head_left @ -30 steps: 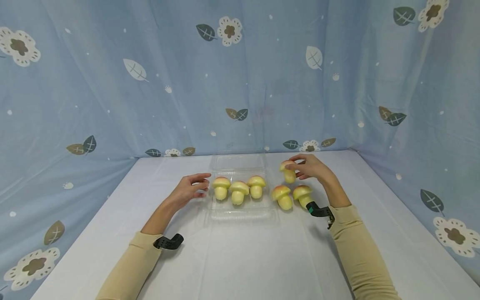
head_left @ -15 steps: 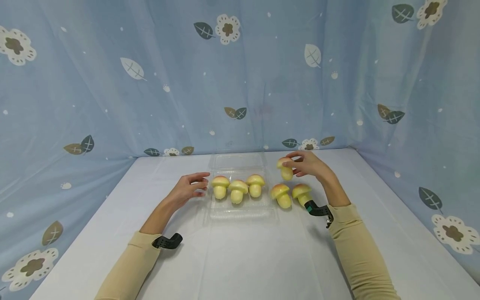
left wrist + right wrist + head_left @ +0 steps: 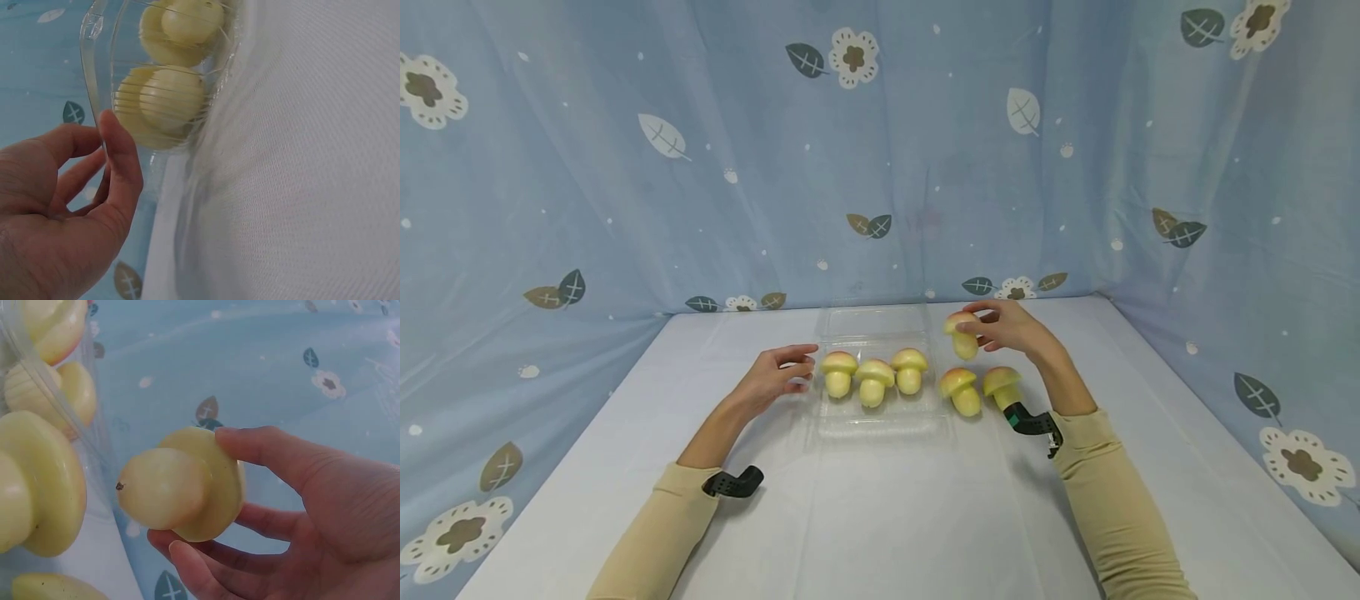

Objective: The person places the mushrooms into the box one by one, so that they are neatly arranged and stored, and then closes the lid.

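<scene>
My right hand [image 3: 1009,325] holds a yellow toy mushroom [image 3: 164,487] by its cap, thumb on one side and fingers on the other, stem pointing away from the palm. In the head view it is raised just right of a clear plastic container [image 3: 880,428]. Three similar mushrooms [image 3: 872,392] lie side by side in the container. At the container's left side is my left hand [image 3: 772,379]. The left wrist view shows its thumb and index finger pinching the clear rim [image 3: 91,75].
Two more toy mushrooms, a left one [image 3: 966,402] and a right one [image 3: 1000,383], lie on the white table [image 3: 880,525] right of the container. The container's clear lid [image 3: 876,319] lies folded open behind it. A blue patterned curtain [image 3: 737,233] stands along the back and sides.
My right hand has moved a little left with the mushroom, closer to the container. The left hand stays at the container's side, and the other mushrooms have not moved.
</scene>
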{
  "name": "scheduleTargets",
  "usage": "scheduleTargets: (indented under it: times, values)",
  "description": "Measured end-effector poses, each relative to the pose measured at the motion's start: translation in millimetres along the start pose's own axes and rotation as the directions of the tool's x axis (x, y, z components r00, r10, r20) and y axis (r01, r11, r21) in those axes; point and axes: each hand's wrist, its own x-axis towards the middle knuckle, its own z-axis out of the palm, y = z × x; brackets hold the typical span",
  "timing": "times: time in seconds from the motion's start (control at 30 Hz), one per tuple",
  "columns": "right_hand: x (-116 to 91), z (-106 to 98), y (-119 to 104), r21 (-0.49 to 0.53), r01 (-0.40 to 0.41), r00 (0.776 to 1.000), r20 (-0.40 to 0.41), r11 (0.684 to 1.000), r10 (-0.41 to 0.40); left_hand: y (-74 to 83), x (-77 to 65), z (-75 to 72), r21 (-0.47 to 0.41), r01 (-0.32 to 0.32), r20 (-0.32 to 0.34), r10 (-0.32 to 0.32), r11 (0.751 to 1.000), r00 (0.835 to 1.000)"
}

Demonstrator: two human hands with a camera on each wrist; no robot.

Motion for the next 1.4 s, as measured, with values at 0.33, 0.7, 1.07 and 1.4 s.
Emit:
scheduleTargets:
  times: [0.33,0.7,1.07,1.4]
  values:
    - [-1.3,7.5,-9.4,0.008,0.037,0.999,0.01,0.999,-0.037,-0.3,1.2,-0.4,-0.007,0.005,-0.006,-0.005,1.0,1.0]
    - [-0.2,17.8,-17.6,0.037,0.045,0.999,0.026,0.998,-0.046,1.3,0.0,-2.6,0.014,0.001,-0.013,-0.001,1.0,1.0]
    - [0.7,34.5,-29.6,0.062,0.103,0.992,0.07,0.993,-0.108,1.9,0.2,-4.4,0.004,0.005,0.002,-0.005,1.0,1.0]
    - [4.3,44.5,-35.7,0.08,0.092,0.992,0.081,0.992,-0.099,-0.8,1.9,-1.8,0.01,-0.003,-0.003,0.003,1.0,1.0]
